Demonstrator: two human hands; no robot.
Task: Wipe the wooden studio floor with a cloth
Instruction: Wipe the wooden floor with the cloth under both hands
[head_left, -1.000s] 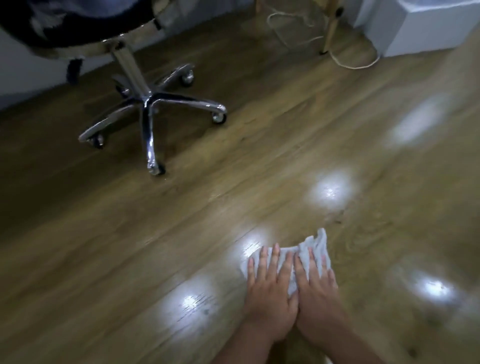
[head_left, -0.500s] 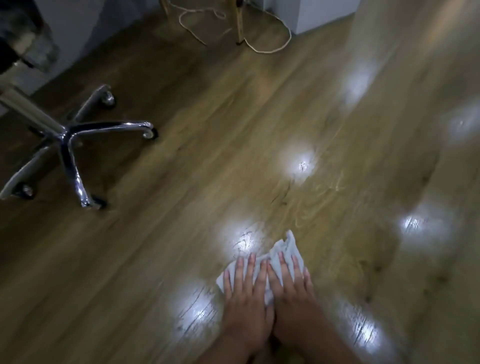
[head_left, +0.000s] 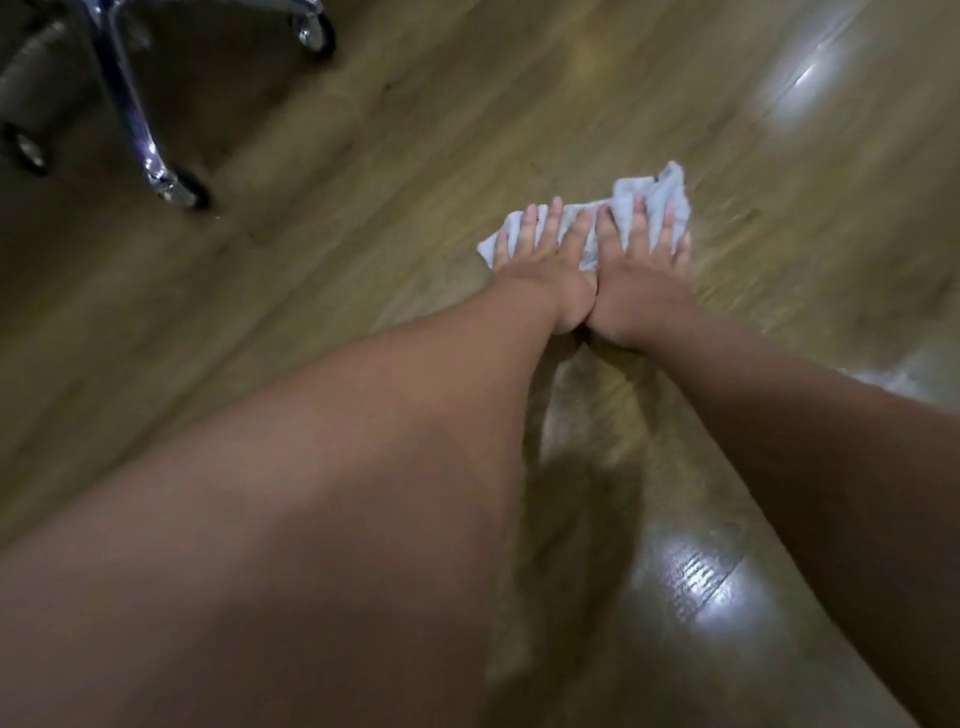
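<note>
A crumpled white cloth (head_left: 655, 197) lies on the wooden floor (head_left: 395, 156), a little right of centre. My left hand (head_left: 540, 265) and my right hand (head_left: 641, 275) press on it side by side, fingers straight and spread, thumbs touching. Most of the cloth is hidden under the hands; its left corner and a bunched right end stick out. Both arms reach forward from the bottom of the view.
A chrome chair base (head_left: 130, 104) with castors (head_left: 179, 192) stands at the top left, one more castor (head_left: 311, 31) at the top edge. Bright light reflections shine on the floor at the right.
Both hands have pushed the cloth forward along the floor, arms now stretched out. The view has dropped closer to the floor, and the chair base has shifted to the top left.
</note>
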